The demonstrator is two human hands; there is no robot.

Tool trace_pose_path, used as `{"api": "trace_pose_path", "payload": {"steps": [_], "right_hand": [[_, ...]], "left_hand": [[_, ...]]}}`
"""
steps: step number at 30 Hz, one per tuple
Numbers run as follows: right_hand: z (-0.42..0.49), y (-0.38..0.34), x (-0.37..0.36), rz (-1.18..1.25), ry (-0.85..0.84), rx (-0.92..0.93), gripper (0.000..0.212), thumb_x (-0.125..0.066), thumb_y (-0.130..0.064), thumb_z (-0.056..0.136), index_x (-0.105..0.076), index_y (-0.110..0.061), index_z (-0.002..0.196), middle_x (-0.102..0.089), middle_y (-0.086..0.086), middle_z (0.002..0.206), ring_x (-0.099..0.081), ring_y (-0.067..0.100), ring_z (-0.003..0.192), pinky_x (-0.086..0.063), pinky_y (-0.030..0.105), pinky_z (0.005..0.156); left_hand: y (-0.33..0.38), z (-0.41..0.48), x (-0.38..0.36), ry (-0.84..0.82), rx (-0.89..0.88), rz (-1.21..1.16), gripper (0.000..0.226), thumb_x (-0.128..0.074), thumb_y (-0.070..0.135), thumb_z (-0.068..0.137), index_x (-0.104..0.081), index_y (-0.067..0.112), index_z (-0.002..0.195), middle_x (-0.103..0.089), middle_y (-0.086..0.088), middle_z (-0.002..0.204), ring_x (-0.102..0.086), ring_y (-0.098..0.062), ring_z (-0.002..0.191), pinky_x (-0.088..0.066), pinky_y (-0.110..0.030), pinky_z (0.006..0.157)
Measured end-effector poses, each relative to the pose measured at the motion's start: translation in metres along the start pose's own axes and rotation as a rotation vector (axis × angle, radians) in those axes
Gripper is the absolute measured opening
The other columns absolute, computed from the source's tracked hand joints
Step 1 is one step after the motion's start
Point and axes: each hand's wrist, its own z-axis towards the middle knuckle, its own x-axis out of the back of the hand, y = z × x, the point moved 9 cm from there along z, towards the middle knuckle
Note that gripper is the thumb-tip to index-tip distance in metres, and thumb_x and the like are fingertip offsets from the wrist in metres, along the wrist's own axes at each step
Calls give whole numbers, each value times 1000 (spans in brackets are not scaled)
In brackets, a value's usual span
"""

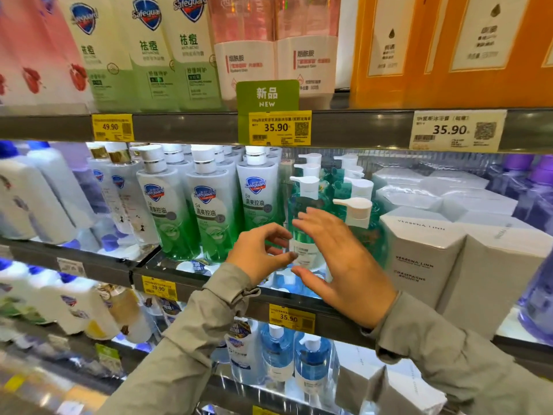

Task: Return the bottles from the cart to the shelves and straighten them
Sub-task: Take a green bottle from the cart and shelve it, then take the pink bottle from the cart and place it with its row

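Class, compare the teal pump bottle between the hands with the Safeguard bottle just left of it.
The clear teal pump bottle has a sideways white spout; the white-to-green Safeguard bottle has a round cap. The teal one sits between the left hand and right hand; the Safeguard one stands outside them. Both stand upright.

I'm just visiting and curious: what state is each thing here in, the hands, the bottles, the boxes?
Teal bottle: upright, frontmost of its row, between both hands.
Left hand: fingers curled at its side, grip unclear.
Right hand: open, fingers straight.
Green bottles: upright, labels forward.
White boxes: closed, in rows.
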Motion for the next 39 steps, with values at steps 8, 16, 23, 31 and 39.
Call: {"api": "trace_pose_path", "payload": {"steps": [8,16,23,31,39], "right_hand": [[0,2,-40,272,-88,3,58,-59,-37,84,-43,-12,134,-51,8,131,-38,16,127,-20,11,110],[5,-28,-90,426,-169,14,60,-59,-45,81,-48,-13,130,-55,5,123,-48,15,113,-34,16,97],[-4,-95,-124,515,-306,68,62,-63,-42,79,-48,-16,133,-55,5,127,-51,23,114,-43,34,96],[-41,-223,-146,678,-437,262,62,-66,-38,79,-49,-9,131,-53,10,127,-47,19,115,-37,27,97],[-111,-354,-162,838,-666,434,60,-65,-40,80,-49,-12,131,-53,4,123,-52,21,113,-42,34,98]], "left_hand": [[-25,-22,26,91,99,68,29,-80,14,74,-65,16,99,-67,-3,90,-64,-16,74,-51,-13,67],[-52,-90,74,232,251,76,30,-79,11,74,-65,10,101,-67,-9,94,-64,-21,79,-55,-27,77],[-81,-185,119,362,388,130,28,-81,16,73,-63,24,93,-66,1,87,-65,-23,76,-56,-28,75],[-79,-367,161,612,603,102,28,-80,6,72,-64,15,93,-65,-1,81,-60,-4,62,-50,-10,63],[-59,-550,166,798,814,126,29,-80,9,71,-62,17,93,-60,7,79,-58,-11,66,-49,-9,65]]}}
